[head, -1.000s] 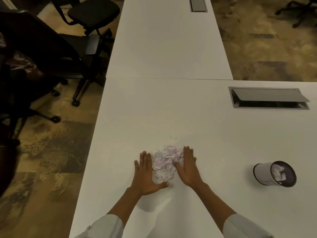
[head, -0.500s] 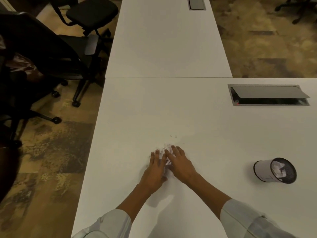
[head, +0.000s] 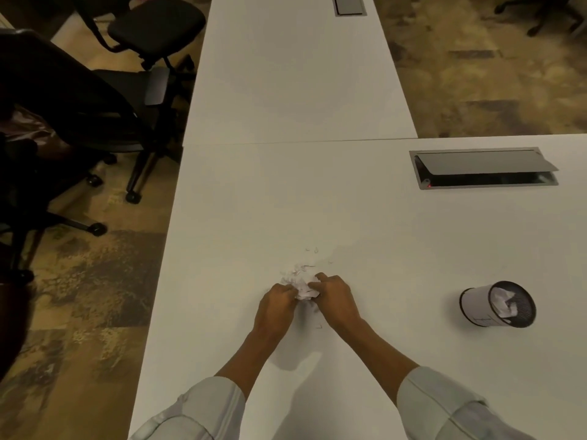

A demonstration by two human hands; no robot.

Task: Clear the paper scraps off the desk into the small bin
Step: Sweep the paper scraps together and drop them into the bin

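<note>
One second ago both hands lay flat and apart on the desk (head: 365,223), with the paper scraps (head: 305,291) spread between them. Now the left hand (head: 275,308) and the right hand (head: 333,298) are curled and pressed together, and they squeeze the scraps into a small wad between the fingers. Some tiny bits stay loose on the desk just beyond the hands. The small bin (head: 497,308) stands well apart on the right, with paper already inside.
</note>
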